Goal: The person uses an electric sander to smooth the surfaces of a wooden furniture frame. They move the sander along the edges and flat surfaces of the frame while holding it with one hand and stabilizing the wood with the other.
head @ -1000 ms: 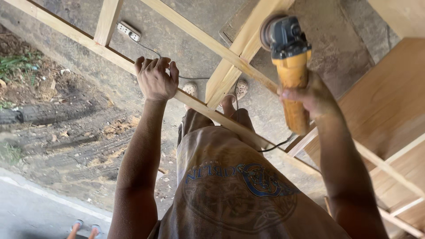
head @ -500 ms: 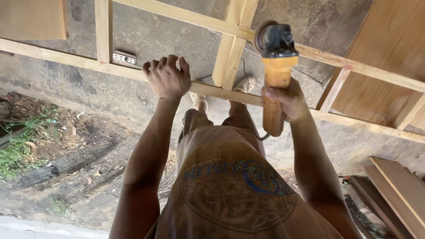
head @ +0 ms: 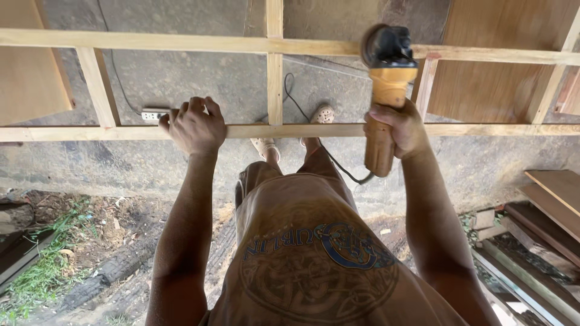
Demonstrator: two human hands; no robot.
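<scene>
Clenched right hand (head: 396, 128) holds grinder (head: 386, 90) lengthwise, disc seemingly away; left hand (head: 190, 127) grips rail (head: 302, 130).

A single head-worn camera looks steeply down, close over the person's torso, onto the wooden frame (head: 290, 130) and the ground beneath it.

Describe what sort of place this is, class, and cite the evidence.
Probably an outdoor carpentry yard: a bare timber frame, stacked boards on the ground, a grinder in the right hand, and a concrete floor.
</scene>
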